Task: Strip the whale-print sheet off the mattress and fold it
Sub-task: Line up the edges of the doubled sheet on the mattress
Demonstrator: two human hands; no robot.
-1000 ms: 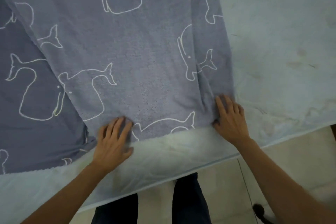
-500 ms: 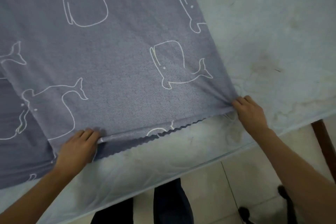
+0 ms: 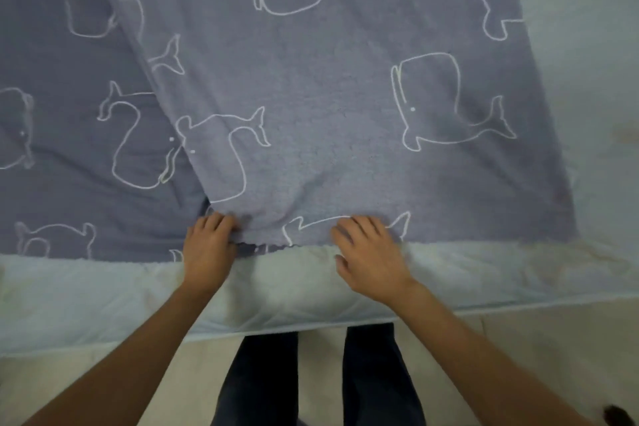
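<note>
Whale-print sheet (image 3: 345, 149) is mid-fold on the mattress (image 3: 484, 273), left hand (image 3: 207, 249) pinching its near edge, right hand (image 3: 370, 252) spread flat and holding nothing; probably needs squaring up next.

Whale-print sheet (image 3: 328, 114) runs off top & left edges; left hand's (image 3: 207, 252) fingertips hidden under its hem.

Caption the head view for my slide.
Both hands, left and right, press the folded whale-print sheet onto the mattress.
</note>
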